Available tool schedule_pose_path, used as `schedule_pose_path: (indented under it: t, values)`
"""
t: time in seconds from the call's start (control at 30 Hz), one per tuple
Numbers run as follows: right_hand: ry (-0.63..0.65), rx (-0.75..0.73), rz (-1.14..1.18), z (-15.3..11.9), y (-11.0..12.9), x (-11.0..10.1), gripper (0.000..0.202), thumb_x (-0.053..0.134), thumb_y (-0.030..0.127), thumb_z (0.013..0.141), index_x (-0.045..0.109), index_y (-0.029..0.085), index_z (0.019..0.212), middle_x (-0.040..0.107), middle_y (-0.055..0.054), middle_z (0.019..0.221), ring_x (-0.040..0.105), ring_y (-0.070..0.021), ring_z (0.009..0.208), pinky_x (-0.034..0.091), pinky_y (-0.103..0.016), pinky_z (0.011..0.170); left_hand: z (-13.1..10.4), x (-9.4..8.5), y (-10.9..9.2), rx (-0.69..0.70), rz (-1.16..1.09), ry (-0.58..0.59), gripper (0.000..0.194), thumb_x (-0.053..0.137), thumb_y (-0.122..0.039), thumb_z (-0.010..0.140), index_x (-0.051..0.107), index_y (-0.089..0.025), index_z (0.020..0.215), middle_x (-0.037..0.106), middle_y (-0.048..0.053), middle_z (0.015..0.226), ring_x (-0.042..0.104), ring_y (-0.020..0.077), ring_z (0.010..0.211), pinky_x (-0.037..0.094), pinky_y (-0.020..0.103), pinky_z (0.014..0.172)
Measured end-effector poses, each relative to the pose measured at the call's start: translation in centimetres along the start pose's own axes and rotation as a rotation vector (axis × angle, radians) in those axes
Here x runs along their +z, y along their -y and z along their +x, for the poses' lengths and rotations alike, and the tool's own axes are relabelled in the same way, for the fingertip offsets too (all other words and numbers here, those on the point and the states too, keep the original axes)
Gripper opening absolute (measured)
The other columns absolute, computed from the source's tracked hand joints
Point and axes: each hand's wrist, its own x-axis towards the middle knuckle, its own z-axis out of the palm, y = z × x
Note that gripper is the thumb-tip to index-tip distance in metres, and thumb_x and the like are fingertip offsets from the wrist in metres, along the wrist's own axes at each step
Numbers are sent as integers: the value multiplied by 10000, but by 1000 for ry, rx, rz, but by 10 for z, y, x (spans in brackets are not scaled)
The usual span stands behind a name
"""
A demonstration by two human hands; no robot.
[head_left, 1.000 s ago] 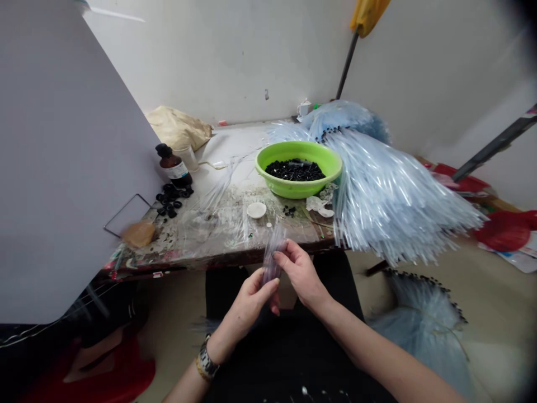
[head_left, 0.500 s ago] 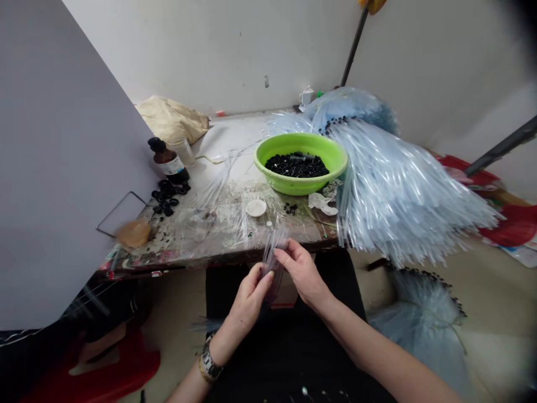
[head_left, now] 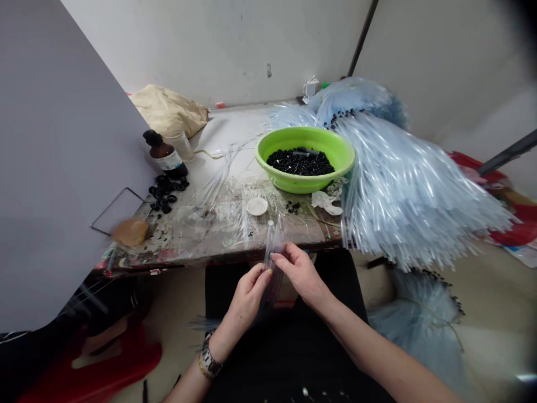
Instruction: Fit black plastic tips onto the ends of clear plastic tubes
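Note:
Above my lap, at the table's front edge, my left hand point(head_left: 250, 291) is closed around a small bunch of clear plastic tubes point(head_left: 275, 240). My right hand point(head_left: 300, 270) pinches at the same bunch from the right, thumb and fingertips against the tubes. The upper ends point toward the table; the lower ends hang down between my hands. Beyond them stands a green basin point(head_left: 305, 183) holding small black parts point(head_left: 300, 162). A white round lid or dish point(head_left: 257, 206) and a few loose black pieces point(head_left: 292, 207) lie in front of the basin.
A big heap of clear tubes point(head_left: 411, 184) covers the table's right side and overhangs its edge. Another bundle point(head_left: 419, 319) is on the floor. At left are a brown bottle point(head_left: 168, 157), black caps point(head_left: 165, 193), a plastic cup point(head_left: 180, 145) and a grey panel point(head_left: 75, 168).
My hands stay on the tubes, the right fingers shifting slightly downward along them. The bunch stands a little more upright. The view has moved slightly.

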Motion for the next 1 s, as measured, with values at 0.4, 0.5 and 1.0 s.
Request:
schedule_pose_path:
  t: [0.4, 0.5, 1.0]
  values:
    - [9, 40, -104, 8, -5, -3, 147, 574, 284, 789, 621, 164, 860, 636, -1, 787, 583, -166, 784, 451, -295, 759, 14, 0, 3, 32, 85, -75, 221, 505, -360, 883, 583, -165, 814, 513, -2, 758, 462, 141, 721, 400, 234, 665]
    - [10, 42, -78, 9, -8, -4, 177, 573, 290, 796, 628, 169, 913, 644, -5, 823, 585, -166, 807, 450, -296, 779, 15, -3, 2, 4, 103, -31, 229, 503, -365, 875, 593, -164, 813, 546, 9, 781, 481, 155, 748, 407, 246, 687]
    - [122, 172, -40, 15, -12, -5, 121, 605, 286, 750, 587, 166, 751, 574, 28, 683, 526, -120, 658, 439, -270, 673, 14, -17, 1, -119, 46, 21, 315, 519, -437, 859, 641, -147, 844, 611, 39, 799, 562, 188, 774, 465, 284, 704]
